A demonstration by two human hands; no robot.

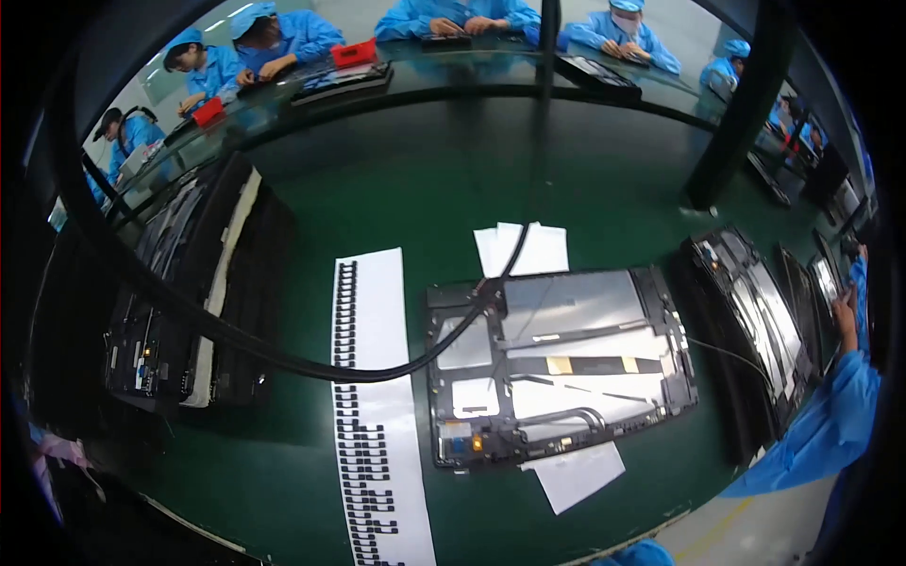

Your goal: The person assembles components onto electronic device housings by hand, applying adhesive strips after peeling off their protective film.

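Note:
Neither of my hands shows. In front of me on the green bench lies an opened flat electronic device (585, 311), black-framed, with silver plates, cables and two yellowish patches. White paper sheets (543, 247) stick out beyond its far edge, and another white sheet (578, 479) beyond its near edge. To its left, a long white strip (382, 311) carries rows of small black parts (346, 321). A bundle of blue cloth (634, 554) shows at the lower edge; whose it is, I cannot tell.
A black cable (283, 361) loops across the view. Stacked black devices (170, 311) stand at the left; another opened device (750, 302) lies at the right. Beyond it a co-worker's hand (843, 316) touches a device. People in blue sit across the bench near red boxes (354, 54).

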